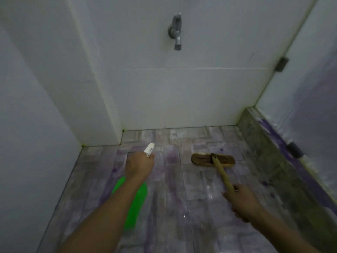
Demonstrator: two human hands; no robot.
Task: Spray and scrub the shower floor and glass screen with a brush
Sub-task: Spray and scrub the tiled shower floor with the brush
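My left hand [139, 163] grips a green spray bottle [135, 203] whose white nozzle [149, 149] points at the far part of the shower floor [184, 194]. The bottle's body hangs below my forearm, partly hidden by it. My right hand [240, 199] holds the wooden handle [223, 175] of a long brush. Its brown brush head [202, 159] rests flat on the wet, purple-streaked tiles, to the right of the nozzle. The glass screen [310, 110] stands along the right side.
A metal tap [176, 31] sticks out of the white tiled back wall. A raised stone kerb [262, 143] runs under the glass, with a dark bracket [295, 150] low down and a hinge clamp [281, 64] higher up. White walls close off the left.
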